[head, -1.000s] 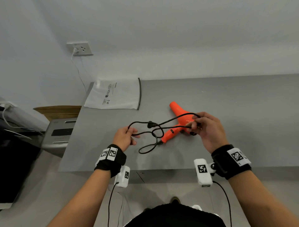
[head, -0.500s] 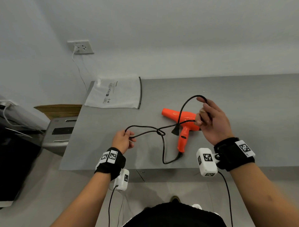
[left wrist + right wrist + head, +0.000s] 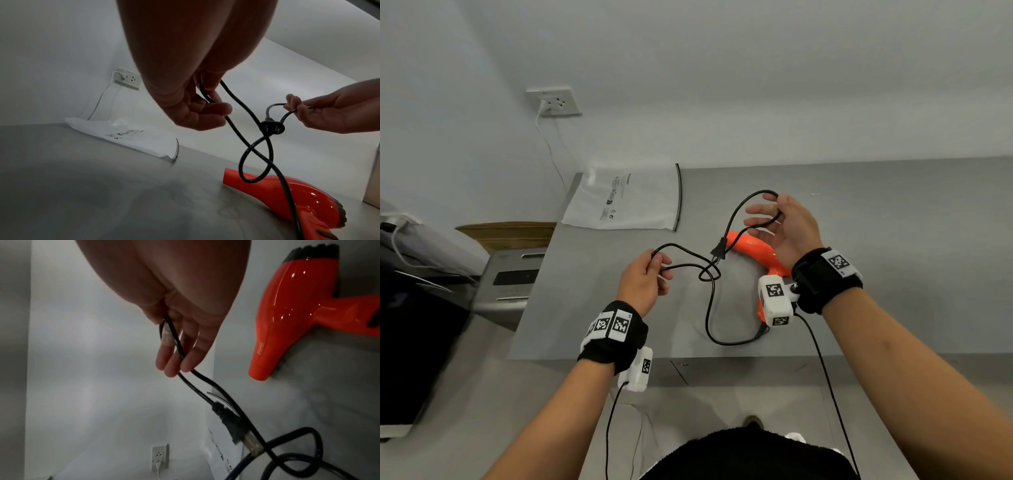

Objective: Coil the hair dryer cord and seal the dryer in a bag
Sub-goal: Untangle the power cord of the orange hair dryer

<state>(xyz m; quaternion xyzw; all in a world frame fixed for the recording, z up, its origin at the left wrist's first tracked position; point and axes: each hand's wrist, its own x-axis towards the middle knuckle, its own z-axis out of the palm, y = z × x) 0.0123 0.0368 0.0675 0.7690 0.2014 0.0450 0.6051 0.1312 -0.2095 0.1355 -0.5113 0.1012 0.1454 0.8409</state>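
An orange hair dryer (image 3: 753, 250) lies on the grey tabletop (image 3: 893, 257), partly hidden by the right wrist. Its black cord (image 3: 709, 308) runs from the handle end, loops near the tabletop's front edge, and rises to both hands. The left hand (image 3: 642, 281) pinches a bend of cord; the right hand (image 3: 784, 226), raised above the dryer, holds another loop, fingers loosely extended. The plug (image 3: 719, 249) hangs between them. A white bag (image 3: 626, 198) lies flat at the far left corner.
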